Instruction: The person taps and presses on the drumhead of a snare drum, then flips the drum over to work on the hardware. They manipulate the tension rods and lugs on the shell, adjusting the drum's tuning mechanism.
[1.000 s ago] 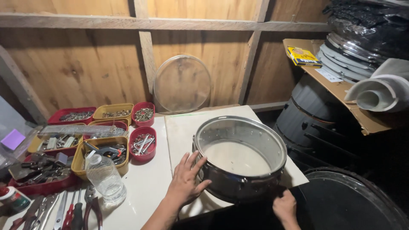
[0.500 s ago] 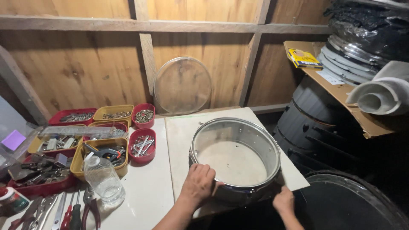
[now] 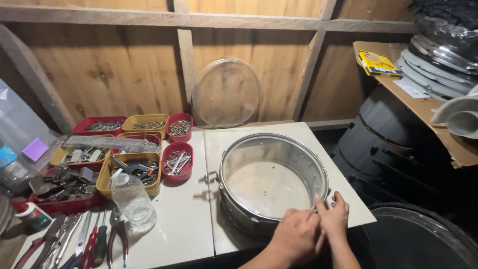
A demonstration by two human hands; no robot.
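A shiny metal snare drum shell (image 3: 271, 182) stands open side up on a white tabletop (image 3: 191, 234). Both hands meet at its near right rim. My left hand (image 3: 295, 235) curls its fingers against the rim's near edge. My right hand (image 3: 334, 216) touches the rim beside it, index finger raised along the metal. Whether either hand pinches a small part is hidden by the fingers.
Red and yellow trays of screws and hardware (image 3: 132, 149) fill the left. A clear plastic bottle (image 3: 130, 197), pliers and screwdrivers (image 3: 94, 241) lie nearer. A clear drum head (image 3: 226, 93) leans on the wooden wall. Black drum shells (image 3: 393, 144) and stacked hoops (image 3: 438, 55) crowd the right.
The drum has shifted slightly left and nearer. My left hand slid from the drum's left side to the near right rim, joining my right hand, which rose onto the rim.
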